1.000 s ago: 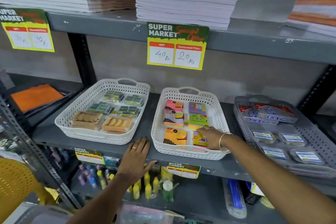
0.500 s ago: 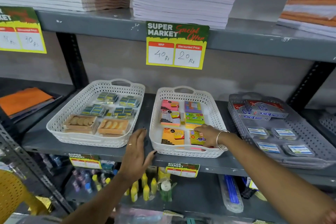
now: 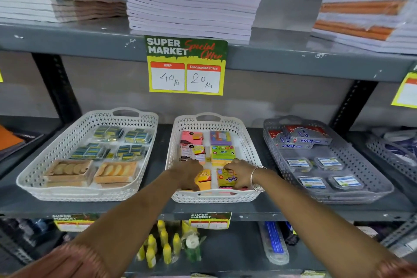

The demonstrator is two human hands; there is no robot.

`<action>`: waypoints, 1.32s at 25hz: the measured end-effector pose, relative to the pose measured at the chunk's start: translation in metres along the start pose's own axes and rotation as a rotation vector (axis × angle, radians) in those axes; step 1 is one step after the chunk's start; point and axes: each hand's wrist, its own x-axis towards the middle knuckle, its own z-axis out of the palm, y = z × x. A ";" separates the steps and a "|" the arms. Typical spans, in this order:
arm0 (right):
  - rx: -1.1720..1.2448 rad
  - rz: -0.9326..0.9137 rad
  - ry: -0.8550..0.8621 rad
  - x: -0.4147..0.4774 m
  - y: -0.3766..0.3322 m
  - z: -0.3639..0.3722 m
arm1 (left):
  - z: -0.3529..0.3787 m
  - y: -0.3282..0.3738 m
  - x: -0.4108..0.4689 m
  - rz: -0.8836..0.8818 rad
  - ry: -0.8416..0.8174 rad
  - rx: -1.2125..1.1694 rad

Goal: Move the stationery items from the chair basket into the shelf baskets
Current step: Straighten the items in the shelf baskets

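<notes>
The middle white shelf basket [image 3: 215,197] holds several sticky-note packs: pink [image 3: 191,138], purple [image 3: 220,138], green [image 3: 222,154] and others. Both of my hands are inside its front part. My left hand [image 3: 188,174] lies curled over the left side of an orange sticky-note pack [image 3: 205,180]. My right hand [image 3: 238,173], with a bangle on the wrist, grips the right side of a yellow sticky-note pack [image 3: 225,179]. The chair basket is out of view.
A white basket [image 3: 85,195] of erasers and wooden-looking boxes stands to the left, a grey basket [image 3: 352,198] of staple boxes and small tubs to the right. Paper stacks fill the shelf above, where a price sign [image 3: 186,65] hangs. Yellow bottles [image 3: 164,248] stand below.
My left hand has left the shelf edge and moved into the middle basket onto the orange pack. My right hand stays on the yellow pack. The view has shifted to the right.
</notes>
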 end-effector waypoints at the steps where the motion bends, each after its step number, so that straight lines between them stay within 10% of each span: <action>1: 0.002 -0.009 0.003 0.000 0.000 0.000 | 0.002 -0.002 0.001 0.001 -0.002 -0.013; 13: 0.072 0.033 -0.001 -0.013 -0.004 -0.012 | 0.000 -0.009 -0.005 0.030 0.065 -0.031; 22: 0.461 0.276 0.441 -0.121 0.163 -0.061 | -0.072 0.143 0.023 0.302 0.578 -0.261; 33: -0.012 0.257 0.020 -0.153 0.287 0.014 | -0.052 0.282 0.135 0.100 -0.010 -0.007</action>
